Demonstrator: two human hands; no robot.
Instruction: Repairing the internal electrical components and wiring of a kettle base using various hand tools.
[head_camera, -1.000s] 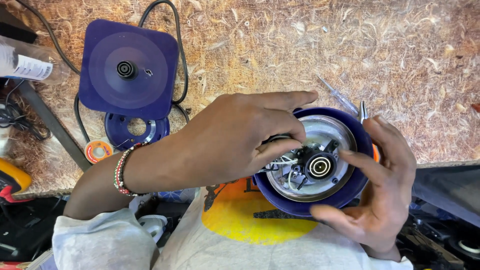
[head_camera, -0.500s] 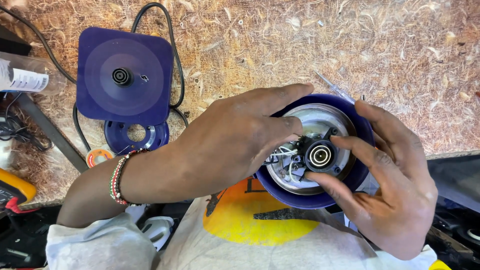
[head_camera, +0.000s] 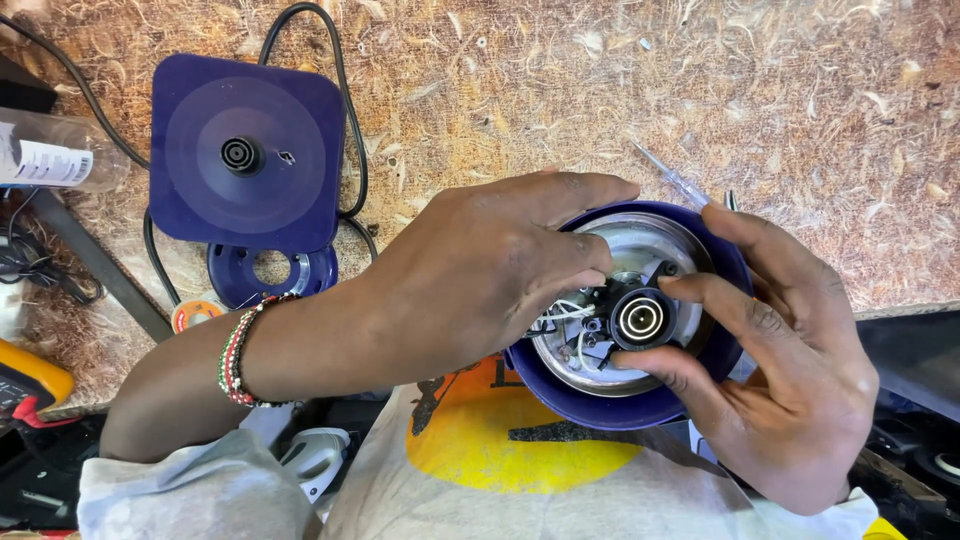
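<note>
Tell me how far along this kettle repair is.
Done: the kettle's underside is open, metal plate and white wires exposed; a blue ring cover lies beside the square power base. In hand: the left hand and right hand both work at the black round connector. Left: the cover is not yet refitted; the screwdriver lies untouched.

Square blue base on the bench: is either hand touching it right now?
No, the square blue base lies apart at upper left, while the left hand and right hand are both on the round blue housing.
</note>
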